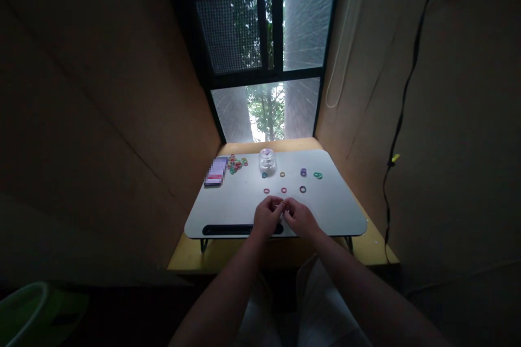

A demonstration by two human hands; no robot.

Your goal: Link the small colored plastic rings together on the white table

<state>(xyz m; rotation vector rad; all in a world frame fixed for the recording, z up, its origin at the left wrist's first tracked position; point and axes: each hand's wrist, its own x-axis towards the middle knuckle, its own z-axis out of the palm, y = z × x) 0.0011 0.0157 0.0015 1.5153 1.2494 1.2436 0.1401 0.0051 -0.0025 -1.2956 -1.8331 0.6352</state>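
Observation:
My left hand [268,216] and my right hand [300,218] meet over the front of the white lap table [228,203], fingertips pinched together. Whatever lies between the fingers is too small to make out. Just beyond them are small coloured rings that look like hair ties: a pink ring [266,191], a red-pink ring [284,190] and a dark ring [303,189]. Farther back lie a blue ring [264,175], a yellow ring [282,174], purple rings [303,172] and green rings [318,175]. A clear jar [267,162] stands behind the blue one.
A heap of mixed coloured rings [236,164] lies at the back left beside a phone [216,172]. A black slot [228,229] runs along the table's front edge. Walls close in on both sides, with a window [266,111] behind. A green tub [40,312] sits at lower left.

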